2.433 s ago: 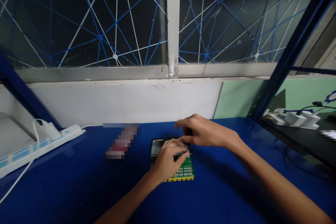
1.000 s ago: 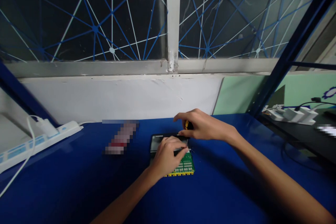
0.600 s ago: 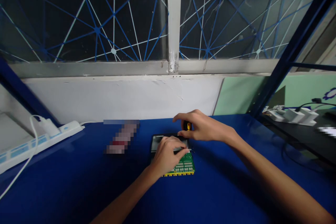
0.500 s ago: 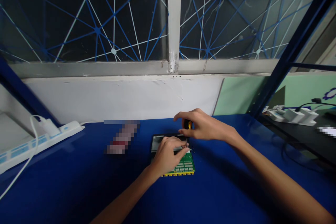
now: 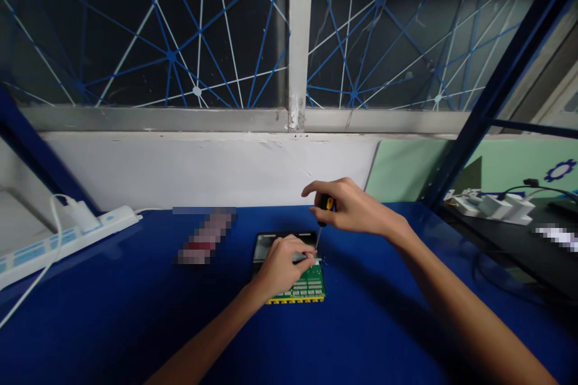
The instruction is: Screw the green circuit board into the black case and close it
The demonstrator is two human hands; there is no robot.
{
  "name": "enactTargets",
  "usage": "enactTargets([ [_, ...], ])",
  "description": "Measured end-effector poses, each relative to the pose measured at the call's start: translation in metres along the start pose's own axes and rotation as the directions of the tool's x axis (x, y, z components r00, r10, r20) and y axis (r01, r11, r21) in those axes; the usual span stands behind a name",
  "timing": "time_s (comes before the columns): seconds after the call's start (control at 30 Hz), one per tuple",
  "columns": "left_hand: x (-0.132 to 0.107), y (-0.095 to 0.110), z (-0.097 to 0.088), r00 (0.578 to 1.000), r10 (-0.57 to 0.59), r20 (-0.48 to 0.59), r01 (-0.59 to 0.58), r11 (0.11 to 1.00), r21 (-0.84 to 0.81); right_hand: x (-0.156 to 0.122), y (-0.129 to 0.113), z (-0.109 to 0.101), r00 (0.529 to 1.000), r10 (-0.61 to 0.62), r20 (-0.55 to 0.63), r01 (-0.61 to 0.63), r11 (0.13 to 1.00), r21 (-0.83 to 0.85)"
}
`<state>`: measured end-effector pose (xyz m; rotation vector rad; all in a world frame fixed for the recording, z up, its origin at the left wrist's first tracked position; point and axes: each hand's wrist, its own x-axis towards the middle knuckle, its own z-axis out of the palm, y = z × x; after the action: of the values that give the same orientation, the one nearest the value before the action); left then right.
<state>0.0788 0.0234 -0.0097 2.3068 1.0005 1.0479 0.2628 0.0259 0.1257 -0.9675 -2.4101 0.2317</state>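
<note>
My right hand (image 5: pixel 350 207) is closed around the black and yellow handle of a screwdriver (image 5: pixel 326 203), its index finger sticking out. The thin shaft points down, tip close to my left fingertips. My left hand (image 5: pixel 283 261) rests over a green circuit board (image 5: pixel 311 284) with a yellow strip along its near edge. Its thumb and index finger are pinched together at the board's far right corner; what is between them is too small to make out. A black-rimmed case (image 5: pixel 264 246) lies behind the board, partly covered by my left hand.
The blue table (image 5: pixel 370 325) runs up to a white wall panel. On the left lies a white power strip (image 5: pixel 67 240) with a charger and cable. A blurred-out flat object (image 5: pixel 205 237) lies left of the case. Tiny dark bits (image 5: pixel 324 260) sit beside the board.
My right hand has risen slightly with the screwdriver, and more of the shaft shows. My left hand stays pinched at the board's corner. The view has shifted a little.
</note>
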Motion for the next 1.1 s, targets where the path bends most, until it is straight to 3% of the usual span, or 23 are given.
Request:
enactTargets([
  [0.23, 0.029, 0.011, 0.02, 1.0, 0.021, 0.018, -0.021, 0.999, 0.024, -0.012, 0.003, -0.033, 0.987, 0.035, -0.16, -0.047, 0.996, -0.07],
  [0.4, 0.04, 0.013, 0.023, 1.0, 0.013, 0.004, -0.013, 1.0, 0.008, -0.015, 0.003, -0.037, 0.984, 0.03, -0.175, -0.048, 0.994, -0.098],
  [0.57, 0.025, 0.013, -0.011, 1.0, -0.001, -0.001, 0.001, 0.999, -0.052, -0.01, -0.002, -0.023, 0.992, 0.008, -0.124, -0.012, 0.999, -0.037],
  [0.7, 0.0, 0.014, -0.047, 0.996, 0.039, 0.076, -0.033, 0.996, -0.078, -0.002, -0.016, 0.001, 0.999, -0.03, -0.025, 0.031, 0.998, 0.062],
  [0.8, -0.017, 0.013, -0.064, 0.992, 0.083, 0.095, -0.079, 0.996, -0.047, 0.005, -0.028, 0.023, 0.996, -0.07, 0.057, 0.063, 0.991, 0.117],
  [0.93, -0.027, 0.01, -0.066, 0.995, 0.028, 0.099, -0.021, 0.997, -0.074, 0.011, -0.035, 0.043, 0.985, -0.11, 0.133, 0.09, 0.985, 0.148],
  [1.1, -0.028, 0.007, -0.058, 0.989, -0.009, 0.147, 0.026, 0.993, -0.114, 0.012, -0.032, 0.047, 0.984, -0.078, 0.162, 0.052, 0.986, 0.161],
])
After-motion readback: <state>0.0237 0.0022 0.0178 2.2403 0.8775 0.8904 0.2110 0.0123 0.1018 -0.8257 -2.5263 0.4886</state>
